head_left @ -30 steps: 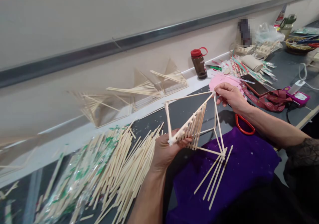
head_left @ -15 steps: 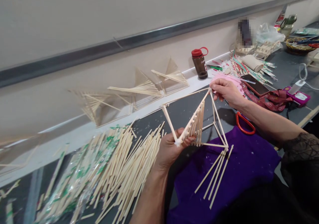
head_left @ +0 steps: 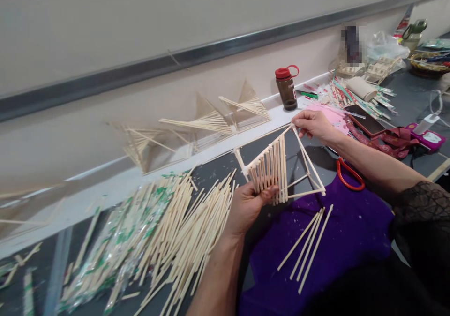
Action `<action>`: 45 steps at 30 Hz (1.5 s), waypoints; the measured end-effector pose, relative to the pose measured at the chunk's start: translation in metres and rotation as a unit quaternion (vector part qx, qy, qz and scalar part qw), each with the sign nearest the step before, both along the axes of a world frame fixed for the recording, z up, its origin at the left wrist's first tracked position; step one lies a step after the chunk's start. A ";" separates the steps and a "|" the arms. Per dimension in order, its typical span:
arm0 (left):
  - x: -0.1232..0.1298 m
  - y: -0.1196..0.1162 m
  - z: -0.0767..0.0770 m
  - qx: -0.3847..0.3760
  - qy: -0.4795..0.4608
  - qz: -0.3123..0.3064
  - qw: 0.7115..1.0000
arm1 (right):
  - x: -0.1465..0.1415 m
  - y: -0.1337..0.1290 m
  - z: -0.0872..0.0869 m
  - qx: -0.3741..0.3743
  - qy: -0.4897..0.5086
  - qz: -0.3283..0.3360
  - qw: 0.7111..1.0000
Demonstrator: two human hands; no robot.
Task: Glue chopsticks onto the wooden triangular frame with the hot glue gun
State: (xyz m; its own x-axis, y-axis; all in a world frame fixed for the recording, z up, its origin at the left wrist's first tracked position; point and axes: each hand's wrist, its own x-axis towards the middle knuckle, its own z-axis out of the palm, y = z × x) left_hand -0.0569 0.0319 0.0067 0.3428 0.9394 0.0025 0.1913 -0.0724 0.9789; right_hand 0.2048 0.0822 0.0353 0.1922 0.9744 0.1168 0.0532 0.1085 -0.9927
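Note:
Between my hands is a stick frame (head_left: 270,168), a model of thin wooden sticks with a row of close-set sticks along one slanted edge. My left hand (head_left: 250,204) is closed round its lower left side, the thumb lying over the row. At the top corner, the fingertips of my right hand (head_left: 312,124) pinch the joint. Several loose wooden sticks (head_left: 305,252) lie fanned out on a purple cloth (head_left: 337,234) below the frame. A big heap of bare sticks (head_left: 197,229) spreads left of my left hand.
Sticks in plastic wrappers (head_left: 116,241) lie further left. Finished-looking stick models (head_left: 204,121) lean along the wall. A brown bottle with a red lid (head_left: 287,91) stands behind. Right of my right arm are a phone (head_left: 365,120), a lanyard (head_left: 383,140) and red-handled scissors (head_left: 351,177).
The stick frame has turned in my hands, so the row of sticks now faces me more broadly. Its lower right corner has risen off the loose sticks. Both hands keep their hold.

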 end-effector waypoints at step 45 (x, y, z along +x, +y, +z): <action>0.036 0.011 -0.007 -0.118 -0.261 0.159 0.945 | 0.004 -0.026 -0.016 -0.036 -0.028 0.071 0.996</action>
State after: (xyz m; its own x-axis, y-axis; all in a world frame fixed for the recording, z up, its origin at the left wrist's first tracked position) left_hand -0.0213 0.0431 -0.0003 0.0529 0.9903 -0.1286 -0.3464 0.1390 0.9277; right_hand 0.2091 0.0562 0.0197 0.0470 0.9976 0.0515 0.0981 0.0467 -0.9941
